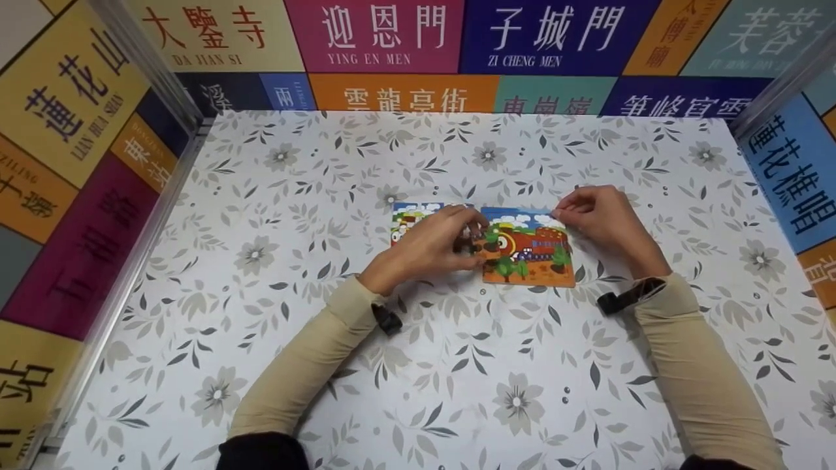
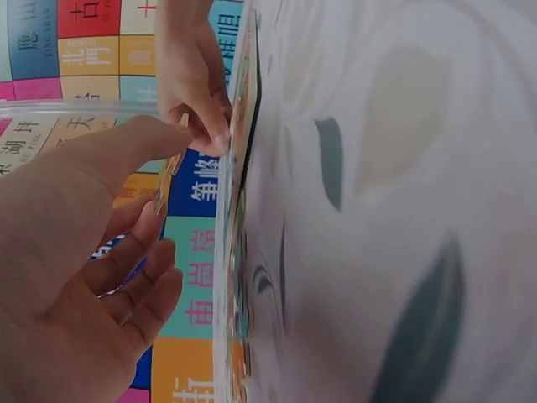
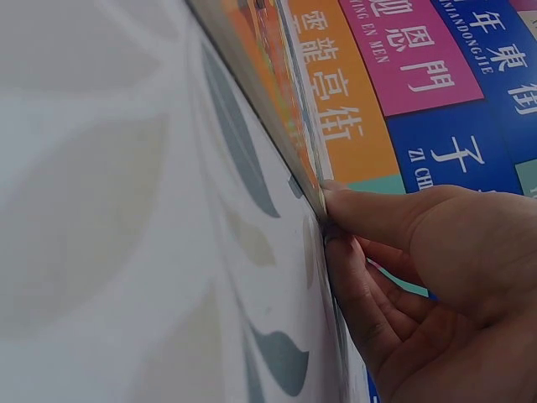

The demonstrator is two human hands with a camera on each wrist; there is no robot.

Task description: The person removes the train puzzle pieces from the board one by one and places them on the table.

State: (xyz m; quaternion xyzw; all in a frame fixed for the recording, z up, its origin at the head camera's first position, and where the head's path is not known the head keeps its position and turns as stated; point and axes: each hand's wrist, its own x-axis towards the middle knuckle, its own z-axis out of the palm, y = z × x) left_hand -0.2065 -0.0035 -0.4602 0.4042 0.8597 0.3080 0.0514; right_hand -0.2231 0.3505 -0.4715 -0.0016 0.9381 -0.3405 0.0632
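A jigsaw puzzle board [image 1: 532, 251] with a red train, trees and clouds lies flat on the table. My left hand [image 1: 431, 245] is over its left edge and pinches a small puzzle piece [image 2: 171, 168] between thumb and fingers, raised above the table. At the board's upper right corner, the thumb and index finger of my right hand [image 1: 604, 219] pinch the edge; the right wrist view has this right hand [image 3: 419, 269] close up. A second colourful puzzle picture [image 1: 408, 222] lies to the left, partly hidden behind my left hand.
The white tablecloth [image 1: 313, 176] carries grey flowers and leaves. Upright panels with coloured blocks and Chinese lettering stand at the back [image 1: 385, 39], left [image 1: 72, 130] and right [image 1: 793, 176] of the table.
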